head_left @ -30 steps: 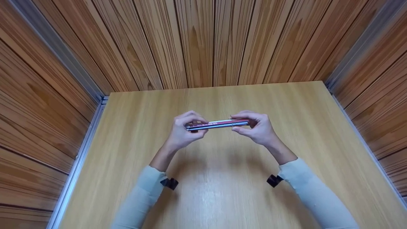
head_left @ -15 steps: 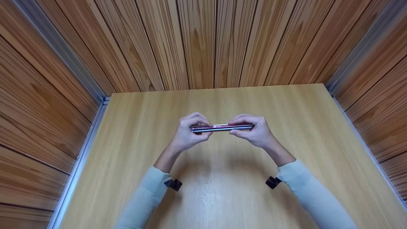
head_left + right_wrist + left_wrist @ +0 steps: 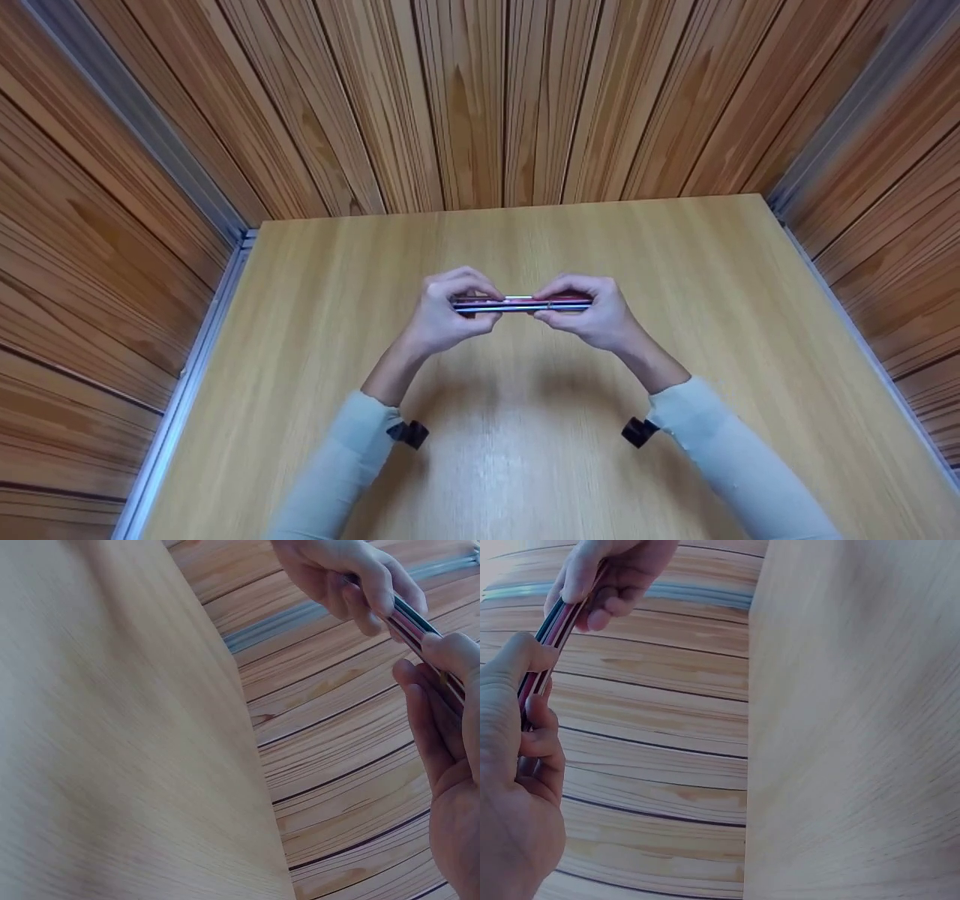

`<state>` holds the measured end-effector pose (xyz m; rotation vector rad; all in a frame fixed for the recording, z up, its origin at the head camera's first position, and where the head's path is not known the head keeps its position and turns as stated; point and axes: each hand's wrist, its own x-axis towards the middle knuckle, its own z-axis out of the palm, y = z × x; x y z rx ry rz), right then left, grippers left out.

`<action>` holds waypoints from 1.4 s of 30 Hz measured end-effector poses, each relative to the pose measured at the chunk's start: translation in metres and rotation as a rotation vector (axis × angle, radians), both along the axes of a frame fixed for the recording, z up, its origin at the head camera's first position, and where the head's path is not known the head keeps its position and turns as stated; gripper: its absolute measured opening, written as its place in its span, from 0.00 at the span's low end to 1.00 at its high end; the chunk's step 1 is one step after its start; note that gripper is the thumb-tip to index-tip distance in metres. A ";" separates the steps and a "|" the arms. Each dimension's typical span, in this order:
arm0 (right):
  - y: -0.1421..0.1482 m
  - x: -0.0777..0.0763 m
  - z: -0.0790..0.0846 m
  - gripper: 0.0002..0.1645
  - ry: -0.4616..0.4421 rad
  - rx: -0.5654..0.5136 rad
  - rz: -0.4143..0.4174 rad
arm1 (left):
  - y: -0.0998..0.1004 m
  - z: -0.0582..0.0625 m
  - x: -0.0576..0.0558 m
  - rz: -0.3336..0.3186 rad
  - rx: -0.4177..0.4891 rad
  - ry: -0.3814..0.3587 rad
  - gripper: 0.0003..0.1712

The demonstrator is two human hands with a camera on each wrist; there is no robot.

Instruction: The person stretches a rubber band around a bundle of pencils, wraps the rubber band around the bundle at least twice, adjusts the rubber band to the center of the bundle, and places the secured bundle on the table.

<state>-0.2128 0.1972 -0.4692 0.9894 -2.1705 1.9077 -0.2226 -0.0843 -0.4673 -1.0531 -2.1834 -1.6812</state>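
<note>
A thin stack of flat cases (image 3: pixel 519 304) is held level above the table, seen almost edge-on. Its edges show dark, red, white and bluish stripes; the broad faces are hidden, so the exact kind is unclear. My left hand (image 3: pixel 448 309) grips the left end, thumb on the near side and fingers over the far side. The right hand (image 3: pixel 592 309) pinches the other end the same way. In the left wrist view the stack (image 3: pixel 555 634) slants between both hands. The right wrist view shows the stack (image 3: pixel 411 624) running from one hand to the other.
A light wooden table (image 3: pixel 510 465) lies below the hands. Wood-plank walls (image 3: pixel 480 105) stand at the back and both sides, with metal rails (image 3: pixel 180 397) along the side edges. A small black camera (image 3: pixel 409 433) is on each wrist.
The stack has turned from a slight slant to nearly level, and its left end has shifted a little right. Both hands keep their grip, now slightly closer together.
</note>
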 end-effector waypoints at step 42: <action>0.002 -0.004 0.000 0.14 -0.003 -0.084 -0.063 | -0.001 -0.001 0.001 0.094 0.007 -0.058 0.10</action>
